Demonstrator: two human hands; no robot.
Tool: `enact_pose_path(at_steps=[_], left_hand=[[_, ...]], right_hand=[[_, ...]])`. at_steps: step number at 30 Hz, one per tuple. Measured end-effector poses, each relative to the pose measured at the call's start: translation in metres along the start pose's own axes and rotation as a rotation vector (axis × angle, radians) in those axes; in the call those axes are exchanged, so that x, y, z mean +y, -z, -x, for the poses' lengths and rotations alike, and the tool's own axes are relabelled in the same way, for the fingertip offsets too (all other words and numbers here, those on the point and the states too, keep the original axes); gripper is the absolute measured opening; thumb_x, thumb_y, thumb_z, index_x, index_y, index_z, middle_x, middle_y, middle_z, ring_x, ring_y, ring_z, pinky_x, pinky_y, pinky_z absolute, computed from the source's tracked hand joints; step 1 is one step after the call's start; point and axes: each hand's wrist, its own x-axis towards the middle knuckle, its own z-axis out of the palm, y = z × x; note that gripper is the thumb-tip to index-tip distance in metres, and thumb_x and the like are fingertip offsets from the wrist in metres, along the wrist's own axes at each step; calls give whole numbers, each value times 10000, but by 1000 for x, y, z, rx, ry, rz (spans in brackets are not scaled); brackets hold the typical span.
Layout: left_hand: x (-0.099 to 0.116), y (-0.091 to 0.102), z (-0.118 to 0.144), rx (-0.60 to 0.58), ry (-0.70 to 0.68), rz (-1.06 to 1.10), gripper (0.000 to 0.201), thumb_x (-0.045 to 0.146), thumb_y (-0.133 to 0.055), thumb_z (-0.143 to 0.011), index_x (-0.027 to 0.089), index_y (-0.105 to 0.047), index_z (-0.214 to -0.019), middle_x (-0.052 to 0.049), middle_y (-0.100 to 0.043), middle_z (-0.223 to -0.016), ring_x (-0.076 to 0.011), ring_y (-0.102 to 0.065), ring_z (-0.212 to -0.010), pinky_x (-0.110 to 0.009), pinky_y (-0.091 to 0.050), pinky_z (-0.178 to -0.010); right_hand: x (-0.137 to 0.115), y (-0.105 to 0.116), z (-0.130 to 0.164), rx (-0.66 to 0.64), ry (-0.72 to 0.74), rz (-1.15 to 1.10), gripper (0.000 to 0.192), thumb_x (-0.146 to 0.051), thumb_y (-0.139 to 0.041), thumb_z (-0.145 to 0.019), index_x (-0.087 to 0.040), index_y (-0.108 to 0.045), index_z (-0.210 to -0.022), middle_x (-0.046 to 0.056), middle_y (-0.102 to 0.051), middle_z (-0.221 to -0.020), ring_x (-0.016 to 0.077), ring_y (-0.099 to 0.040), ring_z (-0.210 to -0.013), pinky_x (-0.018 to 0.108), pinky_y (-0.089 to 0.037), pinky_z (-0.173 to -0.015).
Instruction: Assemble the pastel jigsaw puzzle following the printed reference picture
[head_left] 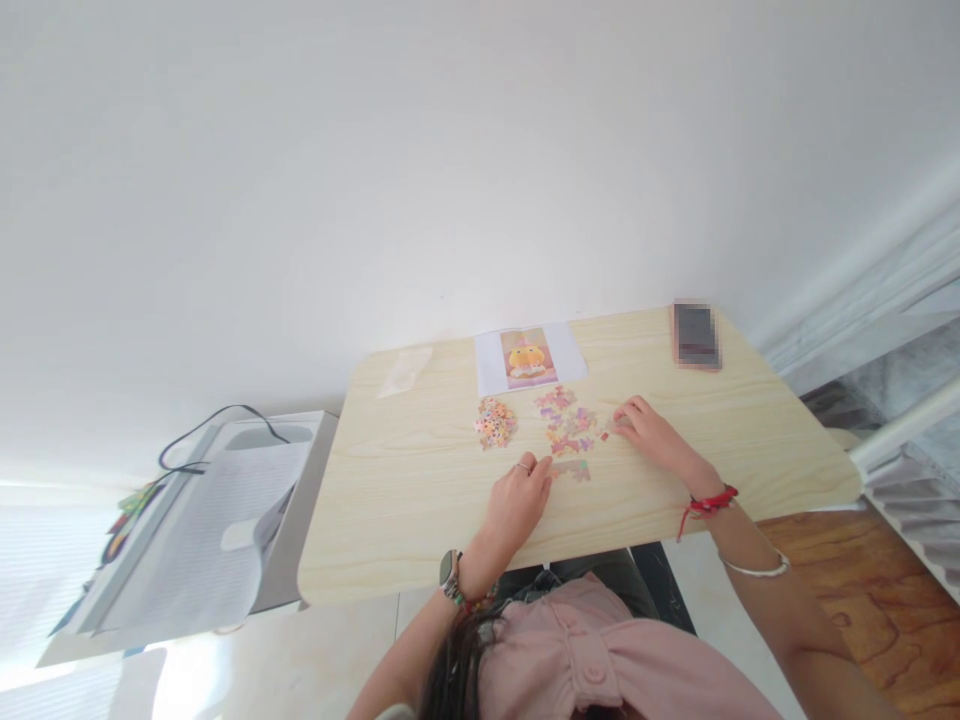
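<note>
Nearest the camera, a pink garment (600, 660) and dark hair are seen at the bottom edge. Just beyond, the left hand (516, 500) is laid palm down on the pale wooden table (390, 520), a watch (448, 570) being worn on its wrist; its fingers are loosely curled and nothing is gripped, the fingertips resting just beside a small joined patch of puzzle pieces (574, 469). The right hand (651, 430), marked by a red cord bracelet (709, 503) and a thin bangle (754, 570), is stretched a little farther across the table. Its fingertips are set on the right edge of a loose spread of puzzle pieces (568, 420); whether a piece is pinched cannot be told. To the left of that spread, a separate small heap of pieces (495, 422) is seen. Farther back, a printed reference picture (529, 358) is laid flat, with a clear plastic bag (405, 370) to its left. A phone (696, 335) is placed near the far right corner, by the white wall.
</note>
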Motion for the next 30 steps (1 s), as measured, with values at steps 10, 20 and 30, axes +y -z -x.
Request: enact_pose_path(at_steps=[10, 20, 30], left_hand=[[2, -3, 0, 5, -19, 13, 304, 296, -260, -907, 238, -444, -1143, -56, -502, -991, -148, -547, -842, -244, -442, -676], [12, -4, 3, -56, -61, 5, 281, 259, -283, -898, 233, -453, -1120, -57, -496, -1025, -160, -533, -877, -251, -441, -689], [19, -14, 8, -58, -143, -3, 269, 247, -269, -902, 220, -457, -1094, -63, -506, -1015, -166, -546, -870, -277, -448, -711]], right_hand=[[-11, 15, 24, 41, -12, 66, 215, -240, -429, -832, -179, -528, -1012, 82, -510, -977, 203, -531, -920, 346, -436, -808], [-19, -6, 28, 112, -146, 104, 102, -239, -462, -812, -174, -538, -791, 69, -509, -862, 197, -549, -786, 332, -443, -713], [-60, 3, 36, -123, 265, 156, 119, -221, -441, -848, -161, -544, -849, 70, -535, -874, 182, -520, -818, 316, -407, -703]])
